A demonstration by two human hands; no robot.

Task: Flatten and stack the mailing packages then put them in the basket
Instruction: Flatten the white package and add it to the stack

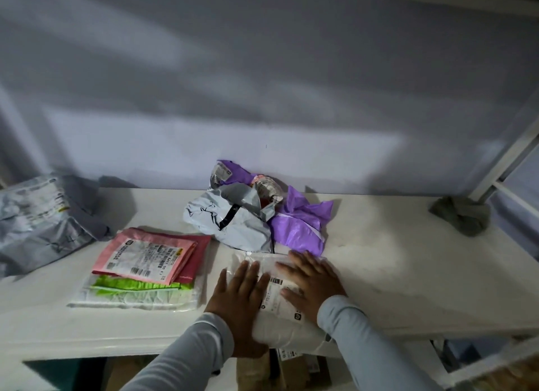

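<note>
A white mailing package (pixel 277 300) with a shipping label lies near the table's front edge. My left hand (pixel 239 300) presses flat on its left side and my right hand (pixel 312 282) presses flat on its right side, fingers spread. To the left sits a stack of flattened packages (pixel 145 271): pink ones on top, a green one and a clear white one beneath. Behind my hands is a crumpled heap: a grey package (pixel 230 218) and a purple package (pixel 300 221). No basket is in view.
A bulky grey package (pixel 40 221) leans at the far left of the white table (pixel 408 268). A grey cloth (pixel 460 218) lies at the back right beside a white metal frame (pixel 507 163). Cardboard boxes (pixel 280 373) sit under the table.
</note>
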